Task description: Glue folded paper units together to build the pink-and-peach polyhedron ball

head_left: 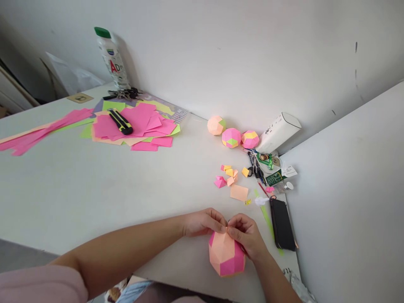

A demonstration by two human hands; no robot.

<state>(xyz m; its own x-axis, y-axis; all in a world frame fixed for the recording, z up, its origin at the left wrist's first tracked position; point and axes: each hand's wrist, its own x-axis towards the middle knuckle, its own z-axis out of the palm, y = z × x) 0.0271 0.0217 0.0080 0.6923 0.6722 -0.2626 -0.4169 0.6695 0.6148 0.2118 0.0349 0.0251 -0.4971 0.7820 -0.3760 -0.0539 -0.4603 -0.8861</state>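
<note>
A faceted paper ball of orange and pink panels rests near the front edge of the white table. My left hand pinches its top edge from the left, fingers closed. My right hand grips the same top edge and the ball's right side, fingers curled. Just beyond the hands lie small folded paper pieces in pink, orange and yellow, and a flat orange paper square.
Three finished paper balls sit by the wall beside a white box. A black phone lies at right. Coloured paper sheets with a utility knife, keys and a bottle lie at back left.
</note>
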